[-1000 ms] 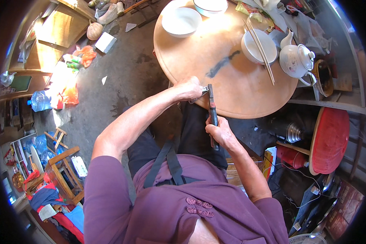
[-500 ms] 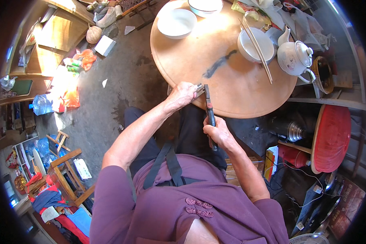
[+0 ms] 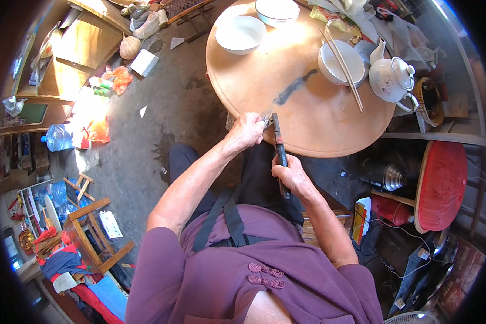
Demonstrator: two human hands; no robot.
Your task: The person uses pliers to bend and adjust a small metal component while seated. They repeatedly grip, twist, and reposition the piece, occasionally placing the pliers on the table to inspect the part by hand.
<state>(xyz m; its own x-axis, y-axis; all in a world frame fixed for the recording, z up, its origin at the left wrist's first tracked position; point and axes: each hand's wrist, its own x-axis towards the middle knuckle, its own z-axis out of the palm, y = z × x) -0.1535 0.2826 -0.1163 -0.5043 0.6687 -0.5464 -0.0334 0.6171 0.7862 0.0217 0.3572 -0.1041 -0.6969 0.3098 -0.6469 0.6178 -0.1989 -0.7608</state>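
Observation:
My right hand (image 3: 289,173) is closed on a long dark-handled tool (image 3: 280,146) like pliers, held upright at the near edge of the round tan table (image 3: 329,129). My left hand (image 3: 247,129) is closed on a small metal piece (image 3: 265,121), which meets or nearly meets the tool's head; its shape is too small to make out. A dark smudge (image 3: 294,86) marks the tabletop beyond my hands. To the right of it are a white bowl (image 3: 332,67) with chopsticks (image 3: 344,70) across it and a white teapot (image 3: 390,80).
Two more bowls (image 3: 240,35) stand at the table's far side. A red round board (image 3: 441,186), a metal flask (image 3: 391,175) and cables are low at my right. At my left are wooden cabinets (image 3: 75,40), bags (image 3: 97,129), a water bottle (image 3: 59,137) and a wooden chair (image 3: 94,232).
My left forearm and elbow have drawn in to the right, and my left hand has dropped slightly. My right hand still grips the tool in about the same place.

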